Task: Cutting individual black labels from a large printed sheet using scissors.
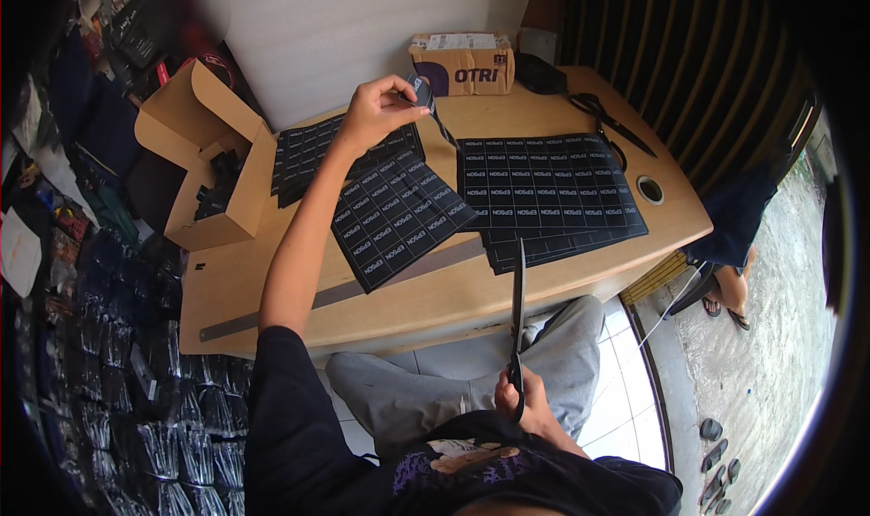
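Note:
My left hand [379, 115] is raised over the far middle of the table, its fingers pinched on a narrow black printed strip [441, 128] that dangles to the right. Low in front of my lap, my right hand [528, 405] grips a pair of scissors [519, 308] with the blades pointing up and away from me, nearly closed. Beneath the left forearm lie black sheets printed with a white grid; one sheet [399, 217] sits tilted in the middle. A stack of similar sheets [553, 185] lies to its right, apart from both hands.
A metal ruler [263, 315] runs along the wooden table [399, 321], partly under the sheets. Large scissors [625, 131] rest at right by a round cable hole [649, 189]. An open cardboard box [217, 231] with black pieces stands left; a closed parcel [462, 67] stands behind.

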`<move>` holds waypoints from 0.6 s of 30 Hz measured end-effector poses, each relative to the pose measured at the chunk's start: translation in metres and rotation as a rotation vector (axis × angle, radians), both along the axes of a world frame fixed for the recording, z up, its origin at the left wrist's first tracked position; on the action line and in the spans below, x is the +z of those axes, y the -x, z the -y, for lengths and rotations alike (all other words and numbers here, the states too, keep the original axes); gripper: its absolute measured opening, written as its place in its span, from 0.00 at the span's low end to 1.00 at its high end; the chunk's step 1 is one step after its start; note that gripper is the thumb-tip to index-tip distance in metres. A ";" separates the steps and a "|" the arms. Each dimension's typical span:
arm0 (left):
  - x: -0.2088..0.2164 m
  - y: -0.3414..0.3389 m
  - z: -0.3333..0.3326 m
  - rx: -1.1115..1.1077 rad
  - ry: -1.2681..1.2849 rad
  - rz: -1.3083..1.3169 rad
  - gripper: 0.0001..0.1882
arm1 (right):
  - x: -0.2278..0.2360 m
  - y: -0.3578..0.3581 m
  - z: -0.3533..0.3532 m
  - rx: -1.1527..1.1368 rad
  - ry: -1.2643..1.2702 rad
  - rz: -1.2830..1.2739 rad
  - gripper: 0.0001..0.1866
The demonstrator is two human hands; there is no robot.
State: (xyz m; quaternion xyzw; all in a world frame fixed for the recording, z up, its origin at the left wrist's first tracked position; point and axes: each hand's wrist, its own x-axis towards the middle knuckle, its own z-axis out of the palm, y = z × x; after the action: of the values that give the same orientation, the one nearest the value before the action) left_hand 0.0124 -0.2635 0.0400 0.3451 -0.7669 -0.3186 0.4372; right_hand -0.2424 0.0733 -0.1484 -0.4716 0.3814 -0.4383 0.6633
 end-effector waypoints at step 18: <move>0.012 0.039 -0.219 -0.232 -0.174 -0.137 0.11 | 0.121 -0.018 0.076 -0.293 0.438 0.164 0.27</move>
State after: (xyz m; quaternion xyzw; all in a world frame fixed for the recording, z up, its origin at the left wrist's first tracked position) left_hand -0.0268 -0.0442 0.0523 0.2684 -0.7394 -0.4550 0.4173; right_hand -0.2243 -0.0028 -0.0276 -0.5065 0.2867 -0.6383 0.5038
